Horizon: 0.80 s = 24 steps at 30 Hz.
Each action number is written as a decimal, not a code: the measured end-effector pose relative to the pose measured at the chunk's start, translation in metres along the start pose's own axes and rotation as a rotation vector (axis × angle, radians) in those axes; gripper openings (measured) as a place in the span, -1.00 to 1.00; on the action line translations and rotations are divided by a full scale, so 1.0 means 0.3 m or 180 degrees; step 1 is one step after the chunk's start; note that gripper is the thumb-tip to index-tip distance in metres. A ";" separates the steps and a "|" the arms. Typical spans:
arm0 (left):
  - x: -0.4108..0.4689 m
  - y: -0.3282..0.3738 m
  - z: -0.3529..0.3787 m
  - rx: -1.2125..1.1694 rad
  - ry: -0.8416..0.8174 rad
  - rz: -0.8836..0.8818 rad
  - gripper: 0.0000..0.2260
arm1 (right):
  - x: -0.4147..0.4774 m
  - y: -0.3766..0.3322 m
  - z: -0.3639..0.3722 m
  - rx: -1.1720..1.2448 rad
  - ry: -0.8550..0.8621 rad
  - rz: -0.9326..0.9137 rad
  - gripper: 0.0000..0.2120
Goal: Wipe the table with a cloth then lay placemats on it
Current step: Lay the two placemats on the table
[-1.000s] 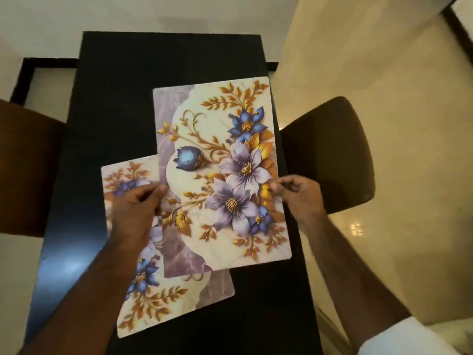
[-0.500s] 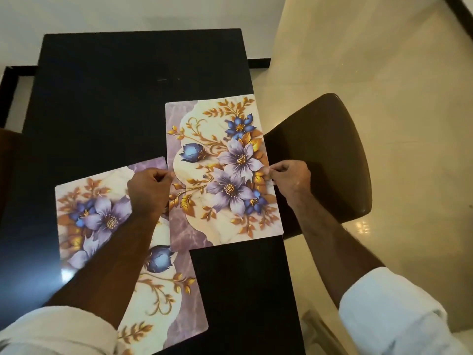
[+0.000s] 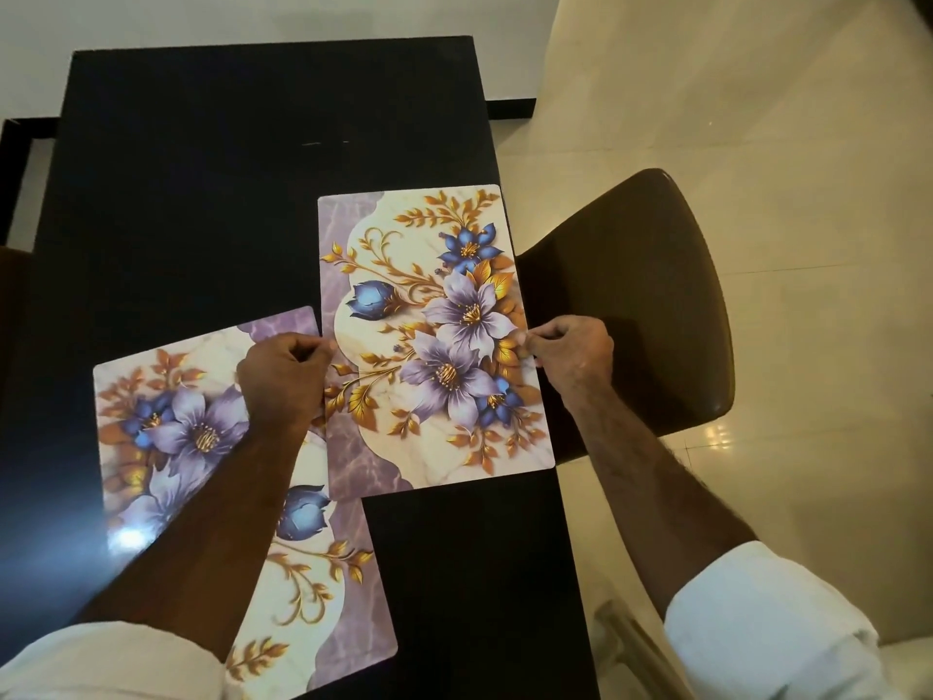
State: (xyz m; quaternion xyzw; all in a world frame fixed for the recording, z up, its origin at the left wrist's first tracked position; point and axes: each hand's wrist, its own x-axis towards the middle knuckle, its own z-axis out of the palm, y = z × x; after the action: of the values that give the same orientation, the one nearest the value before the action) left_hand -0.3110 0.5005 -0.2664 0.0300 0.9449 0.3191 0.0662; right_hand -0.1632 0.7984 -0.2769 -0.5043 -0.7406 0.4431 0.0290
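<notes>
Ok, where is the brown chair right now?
In the head view, the brown padded chair stands on the right, beside the black table's right edge, just beyond the floral placemat and the right hand.

The table (image 3: 252,169) is black. Two placemats, the far one (image 3: 434,421) and the near one (image 3: 202,406), show purple and blue flowers with gold leaves. The chair (image 3: 631,295) on the right is brown.

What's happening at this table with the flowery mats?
A person is laying floral placemats on a black table. The left hand and right hand each pinch an opposite edge of the right placemat, which sits at the table's right side by a brown chair. The left placemat lies flat, partly under the left forearm. No cloth is in view.
</notes>
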 end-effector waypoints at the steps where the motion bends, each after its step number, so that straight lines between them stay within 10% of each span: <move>1: -0.002 0.003 0.001 0.0002 0.0008 0.0025 -0.71 | -0.003 0.005 -0.001 0.0023 0.0015 0.0022 -0.84; 24: 0.021 -0.036 0.009 0.0009 0.0045 -0.0081 -0.70 | -0.032 0.003 -0.006 0.0002 0.0063 0.0066 -0.82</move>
State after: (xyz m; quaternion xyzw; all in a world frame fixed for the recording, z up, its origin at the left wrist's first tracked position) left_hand -0.3169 0.4943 -0.2756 0.0157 0.9461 0.3171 0.0637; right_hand -0.1571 0.7922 -0.2725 -0.5162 -0.7349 0.4386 0.0318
